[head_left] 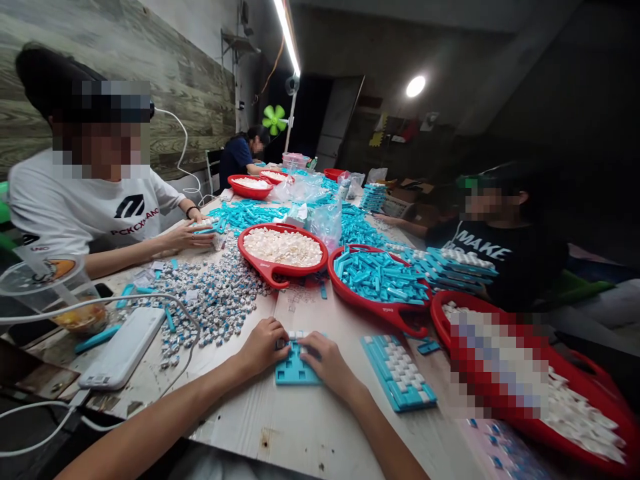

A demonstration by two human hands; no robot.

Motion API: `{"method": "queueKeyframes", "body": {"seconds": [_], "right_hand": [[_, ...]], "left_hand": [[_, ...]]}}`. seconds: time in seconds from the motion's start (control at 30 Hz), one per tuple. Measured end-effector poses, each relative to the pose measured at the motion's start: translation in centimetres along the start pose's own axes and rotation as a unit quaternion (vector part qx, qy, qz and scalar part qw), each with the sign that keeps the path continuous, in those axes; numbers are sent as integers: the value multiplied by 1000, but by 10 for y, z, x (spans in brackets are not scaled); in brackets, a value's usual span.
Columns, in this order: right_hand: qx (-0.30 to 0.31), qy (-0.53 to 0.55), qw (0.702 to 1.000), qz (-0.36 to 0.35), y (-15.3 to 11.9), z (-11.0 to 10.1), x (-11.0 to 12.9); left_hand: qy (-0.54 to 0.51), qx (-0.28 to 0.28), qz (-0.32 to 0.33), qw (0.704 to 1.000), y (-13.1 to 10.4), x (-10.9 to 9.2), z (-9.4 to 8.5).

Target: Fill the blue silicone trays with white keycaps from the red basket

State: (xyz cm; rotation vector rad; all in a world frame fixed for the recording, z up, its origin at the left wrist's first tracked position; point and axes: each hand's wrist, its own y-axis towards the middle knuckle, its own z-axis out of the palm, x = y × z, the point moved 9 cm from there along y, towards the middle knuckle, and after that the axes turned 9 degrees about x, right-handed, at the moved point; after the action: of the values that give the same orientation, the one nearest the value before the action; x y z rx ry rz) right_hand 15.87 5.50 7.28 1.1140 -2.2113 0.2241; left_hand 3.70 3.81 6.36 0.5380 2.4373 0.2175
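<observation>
Our left hand (264, 345) and right hand (327, 363), fingers curled, touch the far part of the blue frame (299, 381) on the near surface (295, 423); we cannot tell whether either pinches anything. A white-studded panel (400, 373) lies to the right.

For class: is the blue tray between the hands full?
The tray is partly filled: white pieces at its far end, nearer sockets empty.

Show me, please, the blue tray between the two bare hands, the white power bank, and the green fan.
Blue tray (299, 382): head view, on its near edge.
White power bank (123, 350): head view, middle of its upper face.
Green fan (275, 120): head view, centre of its blades.
</observation>
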Motion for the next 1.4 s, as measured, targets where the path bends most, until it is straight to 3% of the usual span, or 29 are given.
{"method": "queueKeyframes", "body": {"seconds": [0.27,0.57,1.0,1.2,1.4], "right_hand": [[-26,-19,999,-27,1,4,6],[-48,-47,995,-73,-3,0,7],[-171,-33,980,-94,-10,-19,19],[-172,-21,981,-89,-9,-17,17],[-179,-28,976,-120,-6,-11,30]], "left_hand": [[78,16,45,996,2,-11,1],[48,22,-13,999,-3,-5,-6],[113,79,68,988,-2,-17,4],[62,78,27,995,-3,-13,-2],[-26,102,-1,994,-4,0,-5]]}}
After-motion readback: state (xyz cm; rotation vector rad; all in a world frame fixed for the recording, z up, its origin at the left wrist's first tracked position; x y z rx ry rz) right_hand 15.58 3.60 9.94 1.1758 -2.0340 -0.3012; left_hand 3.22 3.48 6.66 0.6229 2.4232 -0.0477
